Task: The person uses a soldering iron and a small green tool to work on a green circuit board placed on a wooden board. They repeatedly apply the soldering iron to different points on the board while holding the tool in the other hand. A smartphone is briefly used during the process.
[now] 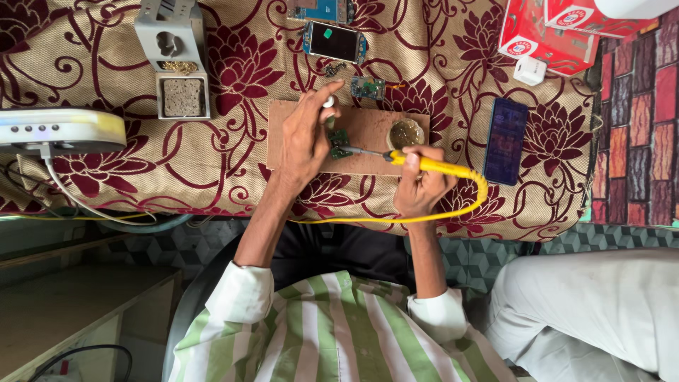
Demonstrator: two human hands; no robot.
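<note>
My left hand (305, 138) presses down on the small green circuit board (339, 143), fingers curled and pinching what may be a bit of solder wire, though it is too small to be sure; that pins the board flat on the brown wooden work board (368, 127). My right hand (419, 185) is closed around the yellow soldering iron (433, 165), held pen-like so its tip reaches the board, just beside the round flux tin (407, 133). On the floral-clothed counter (233, 177) I count one iron, one tin, two more loose circuit boards (368, 88), two phones (334, 42) and one grey iron stand (173, 56) kept well apart.
</note>
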